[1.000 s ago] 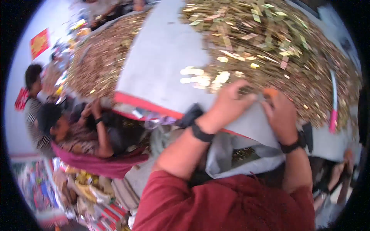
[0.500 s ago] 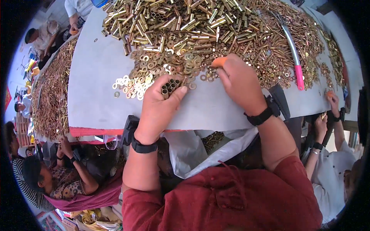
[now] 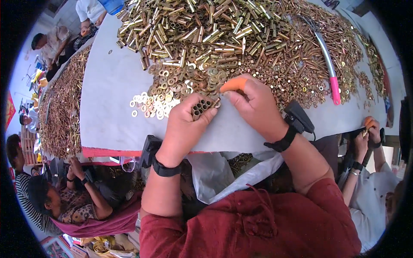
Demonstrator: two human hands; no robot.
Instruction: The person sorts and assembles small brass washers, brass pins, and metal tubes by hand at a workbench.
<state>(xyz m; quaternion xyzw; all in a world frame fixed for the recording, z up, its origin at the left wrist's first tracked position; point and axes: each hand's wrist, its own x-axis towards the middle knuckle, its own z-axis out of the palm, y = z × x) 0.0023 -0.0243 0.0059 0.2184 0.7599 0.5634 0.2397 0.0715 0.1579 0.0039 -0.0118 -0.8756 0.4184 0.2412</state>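
Item — bundle of brass tubes [image 3: 201,107], ends up, clenched in my left hand [image 3: 186,124]; right hand [image 3: 254,105], just beside it, pinches one more tube — washers [image 3: 172,88] beyond.

A bundle of tubes [image 3: 202,107] is gripped in the left hand [image 3: 187,124], left of the right hand [image 3: 254,107]; washers [image 3: 159,101] are spread just behind, on the table [image 3: 107,86].
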